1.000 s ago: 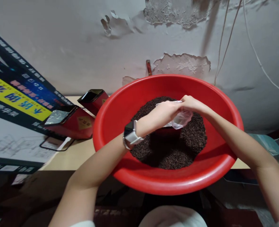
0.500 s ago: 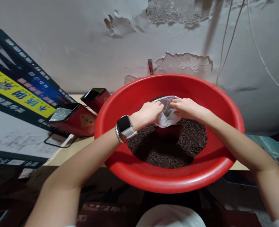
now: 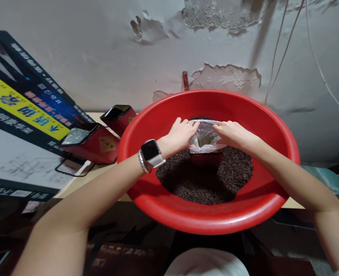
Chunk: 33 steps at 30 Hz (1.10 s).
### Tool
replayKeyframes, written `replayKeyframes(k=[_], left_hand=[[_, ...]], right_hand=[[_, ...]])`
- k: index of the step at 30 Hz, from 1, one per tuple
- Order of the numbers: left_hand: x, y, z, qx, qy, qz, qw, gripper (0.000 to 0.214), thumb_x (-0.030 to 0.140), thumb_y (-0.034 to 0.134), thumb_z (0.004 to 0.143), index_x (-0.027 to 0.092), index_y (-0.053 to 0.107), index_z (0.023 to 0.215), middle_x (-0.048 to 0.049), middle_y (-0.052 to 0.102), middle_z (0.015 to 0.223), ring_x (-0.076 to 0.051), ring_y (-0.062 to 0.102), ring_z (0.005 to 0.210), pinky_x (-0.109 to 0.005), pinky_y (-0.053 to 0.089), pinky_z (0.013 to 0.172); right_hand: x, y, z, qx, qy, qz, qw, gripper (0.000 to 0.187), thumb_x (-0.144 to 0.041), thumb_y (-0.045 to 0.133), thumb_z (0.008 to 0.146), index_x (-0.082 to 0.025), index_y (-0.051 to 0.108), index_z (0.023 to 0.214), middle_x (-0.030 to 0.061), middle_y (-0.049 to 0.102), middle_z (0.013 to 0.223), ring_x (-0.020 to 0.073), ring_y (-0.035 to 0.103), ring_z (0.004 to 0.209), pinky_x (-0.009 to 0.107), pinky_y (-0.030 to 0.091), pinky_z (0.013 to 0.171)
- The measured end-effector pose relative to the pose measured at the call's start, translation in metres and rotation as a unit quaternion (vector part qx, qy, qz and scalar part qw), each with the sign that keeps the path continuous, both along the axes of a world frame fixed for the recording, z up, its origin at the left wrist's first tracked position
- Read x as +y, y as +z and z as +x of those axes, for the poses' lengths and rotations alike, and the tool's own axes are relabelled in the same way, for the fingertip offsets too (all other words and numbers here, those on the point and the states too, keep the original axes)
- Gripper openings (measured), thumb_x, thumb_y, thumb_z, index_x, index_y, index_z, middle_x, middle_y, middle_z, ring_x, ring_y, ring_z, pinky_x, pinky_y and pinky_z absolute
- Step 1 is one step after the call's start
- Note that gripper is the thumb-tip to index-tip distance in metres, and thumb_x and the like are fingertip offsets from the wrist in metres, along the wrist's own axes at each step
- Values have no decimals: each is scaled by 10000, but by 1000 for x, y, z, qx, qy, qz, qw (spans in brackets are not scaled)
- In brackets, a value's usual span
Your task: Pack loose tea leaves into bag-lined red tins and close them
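A clear plastic bag (image 3: 206, 132) lines a dark red box (image 3: 205, 159), its mouth spread wide above the box's rim. My left hand (image 3: 182, 134) grips the bag's left edge, thumb and fingers closed on the film. On the opposite edge, my right hand (image 3: 231, 132) pinches the film in the same way. The box stands upright on dark, dry loose leaves that look like tea (image 3: 206, 193), inside a large red plastic basin (image 3: 215, 224). The bag's lower part is hidden within the box.
To the left stand a red box with a plastic liner (image 3: 99, 143) and another open red box (image 3: 119, 117). A large printed carton (image 3: 28, 111) leans beside them. Behind the basin is a peeling wall (image 3: 100, 50) with hanging cords (image 3: 281, 53).
My hands have moved slightly apart, pulling the bag's mouth wider and flatter over the box. The box stays in place on the leaves; the view has shifted a little.
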<state>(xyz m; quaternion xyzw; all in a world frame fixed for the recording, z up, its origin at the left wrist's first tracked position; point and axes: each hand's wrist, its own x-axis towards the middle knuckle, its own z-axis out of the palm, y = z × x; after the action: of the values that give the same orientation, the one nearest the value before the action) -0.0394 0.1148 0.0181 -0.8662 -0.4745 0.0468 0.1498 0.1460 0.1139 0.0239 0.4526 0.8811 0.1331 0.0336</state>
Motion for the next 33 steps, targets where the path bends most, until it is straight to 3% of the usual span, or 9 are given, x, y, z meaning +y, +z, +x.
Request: replayKeyframes(k=[4,7,12,16,21,25,28,33], left_hand=[[-1,-1,-8,4,-20,-36,999,859,428,710,677,41,326,1342,-242,461,1312,-347,413,1190,-398,317,912],[2,-13,-15,-56,-60,-85,993,944,470,732,613,65,304,1351,-243,398,1370,-340,385,1243,-396,338,945],[6,-38,-22,-203,-158,-174,951,933,450,702,647,124,227,1381,-205,335,1425,-265,339,1310,-342,331,1028],[10,-49,-26,-273,-197,-193,922,909,441,694,670,145,215,1384,-184,339,1418,-257,326,1319,-346,299,1075],[19,-67,-31,-324,-185,-192,908,956,455,705,648,120,204,1390,-205,326,1414,-302,341,1301,-414,305,1077],[23,-81,-34,-348,-130,-199,907,1069,442,742,591,65,158,1404,-245,224,1459,-339,250,1344,-445,235,1111],[24,-85,-34,-361,-100,-208,903,1145,456,757,552,32,123,1407,-267,166,1473,-348,203,1361,-447,200,1124],[25,-85,-32,-402,-98,-212,885,1163,467,775,511,56,155,1404,-245,233,1454,-350,249,1342,-454,216,1115]], right_hand=[[-6,-1,-1,17,-6,-9,1000,306,-239,656,753,-96,588,1015,170,645,988,250,643,815,290,454,602],[-7,-6,-1,23,-23,-44,999,353,-277,673,736,-93,592,1027,172,649,984,262,648,817,294,463,608],[0,-21,0,-5,-23,-96,995,306,-268,678,725,-108,621,980,170,647,993,241,643,861,278,472,656],[10,-34,2,-18,-7,-97,995,475,-376,735,647,-118,607,1025,162,627,1061,252,609,957,293,474,744],[24,-41,3,-23,-21,-133,991,709,-423,742,608,-58,522,1175,210,553,1172,285,570,1025,316,466,821],[33,-44,7,4,-36,-174,984,802,-414,760,556,-71,483,1226,212,534,1186,303,557,1033,347,459,856],[36,-48,16,76,-4,-196,978,863,-402,751,561,-62,424,1283,202,529,1197,307,532,1073,373,446,891],[33,-54,28,215,55,-221,950,877,-369,751,552,-95,397,1306,163,511,1244,284,501,1119,373,416,950]])
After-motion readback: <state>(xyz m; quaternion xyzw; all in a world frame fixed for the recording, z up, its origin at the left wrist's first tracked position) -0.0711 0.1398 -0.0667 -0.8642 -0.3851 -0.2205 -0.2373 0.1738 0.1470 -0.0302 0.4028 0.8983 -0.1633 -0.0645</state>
